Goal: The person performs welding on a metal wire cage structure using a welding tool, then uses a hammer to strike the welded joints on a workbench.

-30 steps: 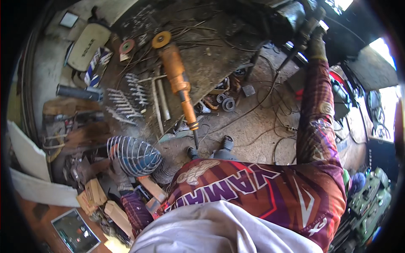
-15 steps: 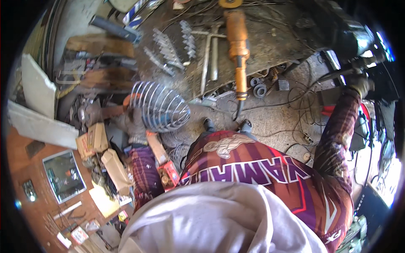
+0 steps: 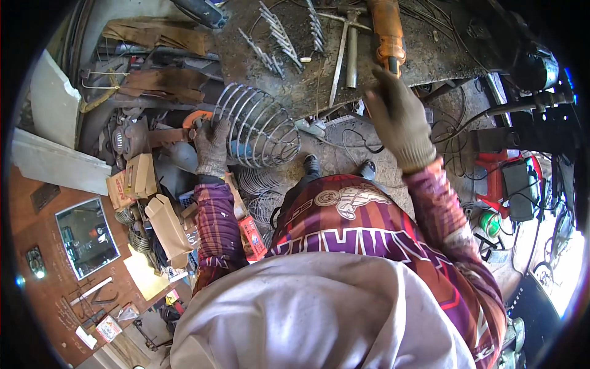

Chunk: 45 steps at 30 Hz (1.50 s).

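A basket-shaped cage of bent metal rods (image 3: 264,126) sits left of the middle, over the near edge of the workbench. My left hand (image 3: 212,146), in a knit work glove, grips its rim on the left side. My right hand (image 3: 401,120), gloved too, hovers over the rear handle of an orange power tool (image 3: 387,31) on the bench. Its fingers are stretched out and the thumb stands apart. Part of the tool's handle is hidden under this hand; whether they touch is unclear.
On the dark workbench (image 3: 430,52) lie several zigzag metal pieces (image 3: 281,34) and a hammer (image 3: 351,58). Wire coils (image 3: 258,181) and cables rest on the floor by my feet. Open cardboard boxes (image 3: 167,230) stand left, a red-framed item (image 3: 491,178) right.
My right hand has swung from the far right dark equipment leftward to above the orange tool's handle. My left hand still holds the cage. The whole view has shifted.
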{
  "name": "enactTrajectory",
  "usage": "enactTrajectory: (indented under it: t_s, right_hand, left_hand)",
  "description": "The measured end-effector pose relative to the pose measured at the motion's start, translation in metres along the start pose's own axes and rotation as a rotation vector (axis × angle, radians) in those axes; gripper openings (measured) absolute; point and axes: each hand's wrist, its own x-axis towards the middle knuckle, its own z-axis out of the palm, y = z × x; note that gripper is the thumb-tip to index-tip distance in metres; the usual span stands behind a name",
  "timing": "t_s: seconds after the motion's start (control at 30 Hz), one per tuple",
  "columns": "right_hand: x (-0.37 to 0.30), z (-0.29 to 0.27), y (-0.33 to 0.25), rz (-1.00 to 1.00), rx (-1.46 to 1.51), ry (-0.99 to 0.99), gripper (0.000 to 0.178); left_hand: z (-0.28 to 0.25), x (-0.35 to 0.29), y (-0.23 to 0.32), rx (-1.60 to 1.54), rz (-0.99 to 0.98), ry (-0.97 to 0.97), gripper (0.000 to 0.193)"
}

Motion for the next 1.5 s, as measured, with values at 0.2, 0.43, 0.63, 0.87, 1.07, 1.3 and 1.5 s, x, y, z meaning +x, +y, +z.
enactTrajectory:
  t_s: [0.2, 0.43, 0.63, 0.87, 1.07, 1.3, 1.5]
  right_hand:
    - [0.058, 0.059, -0.023, 0.178, -0.580, -0.127, 0.043]
    - [0.088, 0.093, -0.022, 0.380, -0.974, -0.431, 0.049]
    - [0.109, 0.107, -0.012, 0.458, -1.276, -0.642, 0.049]
    - [0.104, 0.079, 0.004, 0.584, -0.994, 0.110, 0.040]
    - [0.005, 0.116, -0.069, 0.277, -0.599, 0.261, 0.032]
    - [-0.109, 0.181, -0.094, 0.580, -0.161, -0.011, 0.019]
    - [-0.095, 0.183, -0.119, 0.312, -0.369, -0.158, 0.021]
  left_hand:
    - [-0.007, 0.008, -0.050, -0.040, 0.105, 0.006, 0.051]
    - [0.007, 0.017, -0.108, -0.820, -0.196, -0.140, 0.031]
    - [0.030, 0.038, -0.136, 0.110, 0.433, -0.035, 0.038]
    - [-0.006, 0.043, -0.080, -0.214, 0.083, -0.303, 0.052]
    - [-0.017, 0.038, -0.067, -0.280, 0.082, -0.361, 0.058]
    - [-0.016, 0.046, -0.067, -0.063, 0.101, -0.440, 0.051]
    - [-0.019, 0.042, -0.062, -0.249, 0.148, -0.387, 0.039]
